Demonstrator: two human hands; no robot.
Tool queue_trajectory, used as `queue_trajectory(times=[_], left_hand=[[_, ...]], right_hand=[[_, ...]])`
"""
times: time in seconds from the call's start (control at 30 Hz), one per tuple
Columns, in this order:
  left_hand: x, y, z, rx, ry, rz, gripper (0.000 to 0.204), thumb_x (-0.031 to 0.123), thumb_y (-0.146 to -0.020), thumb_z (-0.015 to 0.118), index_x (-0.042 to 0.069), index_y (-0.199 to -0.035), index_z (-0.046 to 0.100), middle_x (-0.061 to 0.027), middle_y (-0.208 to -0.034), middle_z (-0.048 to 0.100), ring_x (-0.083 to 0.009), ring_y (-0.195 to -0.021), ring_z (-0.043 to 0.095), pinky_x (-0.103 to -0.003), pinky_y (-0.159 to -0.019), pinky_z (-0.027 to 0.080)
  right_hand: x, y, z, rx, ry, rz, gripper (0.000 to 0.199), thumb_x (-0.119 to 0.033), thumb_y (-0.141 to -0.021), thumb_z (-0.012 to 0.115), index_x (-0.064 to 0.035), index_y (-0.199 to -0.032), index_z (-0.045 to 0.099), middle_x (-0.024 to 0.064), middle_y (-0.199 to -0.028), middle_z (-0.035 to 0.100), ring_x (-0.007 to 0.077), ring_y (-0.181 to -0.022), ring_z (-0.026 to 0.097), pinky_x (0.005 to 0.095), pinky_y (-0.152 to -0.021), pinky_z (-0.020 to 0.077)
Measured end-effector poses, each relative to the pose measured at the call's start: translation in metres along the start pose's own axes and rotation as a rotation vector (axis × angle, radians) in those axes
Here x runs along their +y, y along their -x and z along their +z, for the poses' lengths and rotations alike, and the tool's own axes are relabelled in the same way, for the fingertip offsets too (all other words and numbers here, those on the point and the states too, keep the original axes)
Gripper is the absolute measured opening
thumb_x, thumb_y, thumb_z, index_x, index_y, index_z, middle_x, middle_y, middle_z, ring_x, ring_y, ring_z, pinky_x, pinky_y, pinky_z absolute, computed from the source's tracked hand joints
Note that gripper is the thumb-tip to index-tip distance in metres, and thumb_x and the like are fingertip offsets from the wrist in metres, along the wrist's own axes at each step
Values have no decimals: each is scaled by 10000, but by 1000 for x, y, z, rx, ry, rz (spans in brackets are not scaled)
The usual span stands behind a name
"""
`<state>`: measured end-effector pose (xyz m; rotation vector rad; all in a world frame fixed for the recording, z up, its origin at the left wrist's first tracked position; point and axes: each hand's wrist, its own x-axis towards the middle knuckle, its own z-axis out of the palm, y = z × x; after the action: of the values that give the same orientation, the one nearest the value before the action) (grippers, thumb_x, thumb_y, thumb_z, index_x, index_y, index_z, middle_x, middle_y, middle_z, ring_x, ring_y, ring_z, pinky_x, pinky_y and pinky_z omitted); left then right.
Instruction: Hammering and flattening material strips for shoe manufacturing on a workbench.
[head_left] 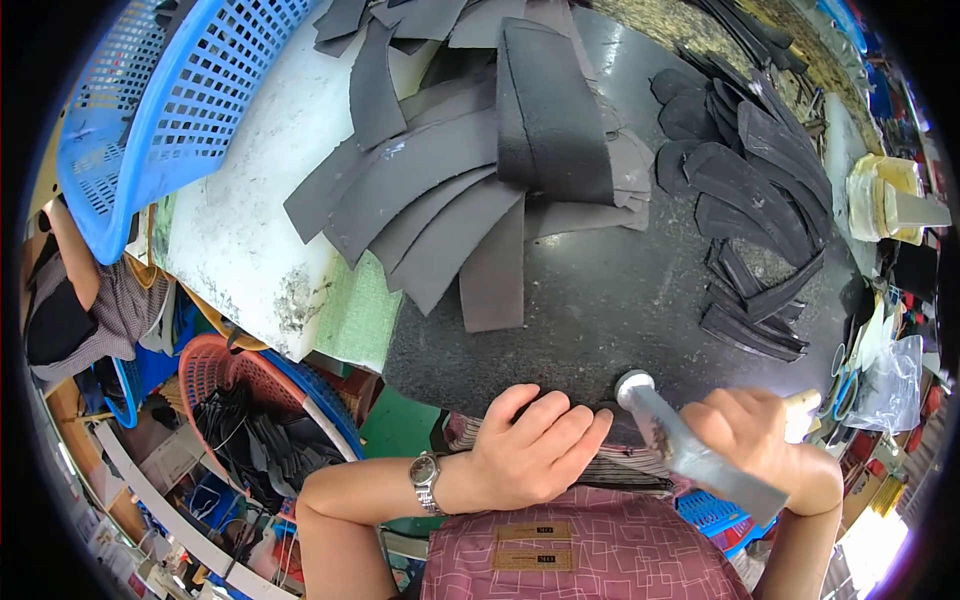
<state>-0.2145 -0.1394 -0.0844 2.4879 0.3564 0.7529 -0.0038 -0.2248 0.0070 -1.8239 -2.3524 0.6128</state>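
We wrap our right hand (738, 430) around a round-faced grey metal hammer (685, 440) at the near edge of the dark glossy tabletop (590, 300); our left hand (540, 447) curls there too, but what it pinches we cannot tell. Flat, dark grey curved strips (415, 185) overlap on the tabletop's far left.

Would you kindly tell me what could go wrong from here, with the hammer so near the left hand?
The hammer in the right hand has its round face close to the fingertips of the left hand, so a stray blow might catch them.

The left hand is at the near edge of the table, so a small piece worked there could slip off.

The grey strips overlap in a loose pile; a bump might shift them.
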Motion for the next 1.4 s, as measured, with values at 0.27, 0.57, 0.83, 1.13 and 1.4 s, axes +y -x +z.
queue_trajectory(times=[0.27, 0.57, 0.83, 1.13, 1.4], left_hand=[[4, -3, 0, 35, -90, -180, 344, 230, -579, 768, 145, -903, 692, 45, -815, 550, -161, -790, 485, -367, -830, 343], [2, -8, -4, -6, -264, 159, 205, 152, -719, 564, 47, -858, 671, -13, -778, 544, -141, -749, 526, -309, -794, 408], [6, -14, -5, -97, -488, 379, 199, 182, -742, 535, 55, -839, 654, 1, -699, 535, -125, -645, 514, -292, -776, 408], [6, -13, -9, -141, -486, 424, 206, 172, -743, 523, 52, -852, 648, -8, -749, 548, -134, -698, 533, -307, -809, 417], [-14, -19, -8, -105, -7, 65, 253, 184, -657, 628, 94, -891, 661, -5, -865, 567, -168, -790, 532, -376, -834, 401]], right_hand=[[-4, 4, 1, -74, -9, -12, 327, -195, -645, 604, -14, -904, 516, 21, -630, 415, 142, -490, 501, 279, -419, 386], [-2, 1, -4, -37, -12, -1, 327, -198, -635, 602, -24, -896, 509, 10, -623, 398, 128, -495, 496, 272, -409, 373], [-11, -9, -17, -204, 155, -96, 368, -195, -631, 561, 1, -940, 519, 11, -682, 441, 113, -514, 490, 243, -446, 379], [-9, 0, -10, -247, 248, -174, 306, -193, -676, 554, -4, -912, 510, 2, -657, 398, 110, -501, 464, 244, -432, 348], [-18, 9, 4, -91, 111, -19, 271, -186, -637, 592, -23, -830, 494, 9, -612, 368, 125, -450, 443, 267, -379, 326]])
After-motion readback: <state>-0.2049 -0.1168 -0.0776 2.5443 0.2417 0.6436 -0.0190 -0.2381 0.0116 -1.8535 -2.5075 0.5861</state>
